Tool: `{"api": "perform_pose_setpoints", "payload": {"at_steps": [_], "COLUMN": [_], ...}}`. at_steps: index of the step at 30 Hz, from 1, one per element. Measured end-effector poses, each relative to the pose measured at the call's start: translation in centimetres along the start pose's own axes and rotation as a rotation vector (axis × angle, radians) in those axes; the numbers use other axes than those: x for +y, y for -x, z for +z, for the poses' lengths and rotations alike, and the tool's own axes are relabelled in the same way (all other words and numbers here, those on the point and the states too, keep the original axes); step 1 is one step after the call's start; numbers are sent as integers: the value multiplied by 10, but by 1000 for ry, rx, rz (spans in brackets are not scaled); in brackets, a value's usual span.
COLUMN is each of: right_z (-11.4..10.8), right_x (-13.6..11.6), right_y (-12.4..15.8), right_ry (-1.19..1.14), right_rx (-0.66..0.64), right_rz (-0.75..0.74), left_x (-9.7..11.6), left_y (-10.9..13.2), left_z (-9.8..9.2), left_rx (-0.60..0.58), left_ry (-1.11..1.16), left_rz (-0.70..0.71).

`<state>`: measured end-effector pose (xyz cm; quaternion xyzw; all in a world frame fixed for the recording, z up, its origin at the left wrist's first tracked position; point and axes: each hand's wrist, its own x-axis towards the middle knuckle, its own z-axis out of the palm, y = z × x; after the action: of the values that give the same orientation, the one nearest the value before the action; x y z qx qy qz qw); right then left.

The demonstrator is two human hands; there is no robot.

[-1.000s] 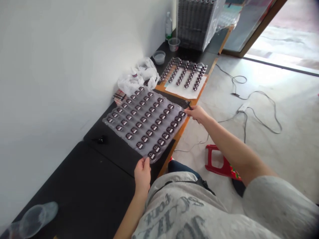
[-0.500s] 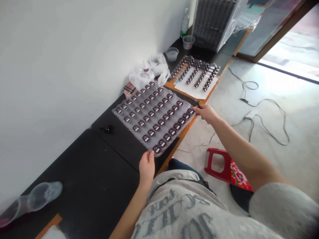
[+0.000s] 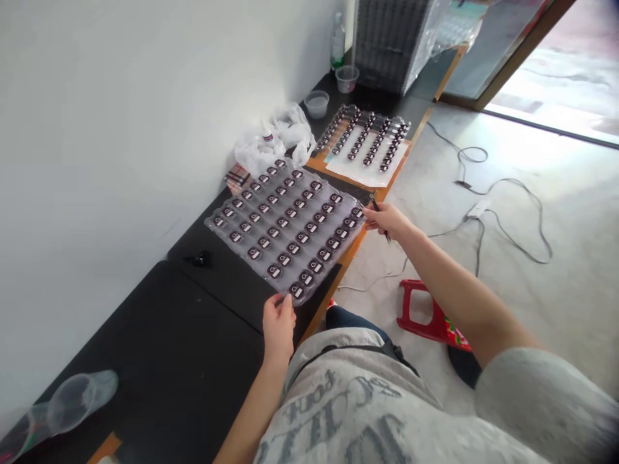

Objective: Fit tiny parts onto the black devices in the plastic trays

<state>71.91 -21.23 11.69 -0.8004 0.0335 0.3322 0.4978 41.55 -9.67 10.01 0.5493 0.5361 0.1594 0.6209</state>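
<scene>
A clear plastic blister tray (image 3: 244, 256) lies flat on the black bench top (image 3: 159, 341), holding several rows of small dark round items with white labels. My left hand (image 3: 279, 327) grips its near corner. My right hand (image 3: 387, 220) is at the tray's right corner, with a thin black pen-like tool (image 3: 380, 218) held in its fingers. Farther along, a second set of dark items (image 3: 362, 138) stands in rows on white paper over an orange board.
A crumpled white plastic bag (image 3: 268, 138) sits behind the tray against the white wall. Beyond it stand small plastic cups, a bottle and a wrapped stack of trays. Cables and a red stool (image 3: 423, 312) lie on the floor to the right.
The view swung a little to the right and back. Both hands stay at the tray's corners, and the tray shows no clear shift on the bench.
</scene>
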Motion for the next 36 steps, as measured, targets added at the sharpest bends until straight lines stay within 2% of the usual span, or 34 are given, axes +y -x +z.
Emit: {"api": "perform_pose_setpoints", "payload": {"at_steps": [6, 12, 25, 31, 36], "right_z": [8, 11, 18, 22, 28], "right_x": [3, 4, 10, 14, 17], "right_y": [9, 11, 12, 11, 21], "right_ry": [-171, -298, -561, -636, -655], "right_rx": [14, 40, -11, 14, 83], "right_rz": [83, 146, 155, 207, 205], "left_x": [1, 5, -2, -3, -4], "left_y": [2, 8, 7, 7, 7], "left_z": [0, 1, -3, -3, -2], "left_rx": [-36, -142, -231, -238, -229], "left_ry": [112, 218, 289, 346, 343], "left_rz": [-73, -137, -161, -181, -188]}}
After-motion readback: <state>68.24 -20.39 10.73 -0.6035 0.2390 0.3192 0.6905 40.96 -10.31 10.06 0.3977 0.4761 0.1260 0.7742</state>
